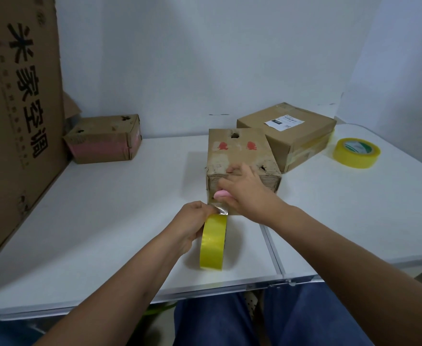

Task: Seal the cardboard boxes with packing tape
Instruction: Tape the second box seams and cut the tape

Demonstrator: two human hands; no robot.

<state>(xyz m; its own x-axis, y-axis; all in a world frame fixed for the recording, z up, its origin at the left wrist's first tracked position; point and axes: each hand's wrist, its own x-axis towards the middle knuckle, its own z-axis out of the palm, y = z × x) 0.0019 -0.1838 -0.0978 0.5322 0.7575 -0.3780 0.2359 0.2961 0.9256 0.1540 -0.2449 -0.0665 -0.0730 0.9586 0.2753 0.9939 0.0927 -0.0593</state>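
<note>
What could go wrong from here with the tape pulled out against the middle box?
The short free tape end between the left hand and the box could fold onto itself. The right hand also holds a small pink object, so its press on the box may be weak, and the light box might slide.

The tall printed carton (18,108) is cut off at the left edge; the shipping label (285,121) is unreadably small.

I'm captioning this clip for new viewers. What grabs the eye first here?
The yellow tape roll, upright at centre, held in the left hand. Just beyond it, the right hand, with a small pink object in its grip, rests on the worn box. A second yellow roll lies far right.
</note>
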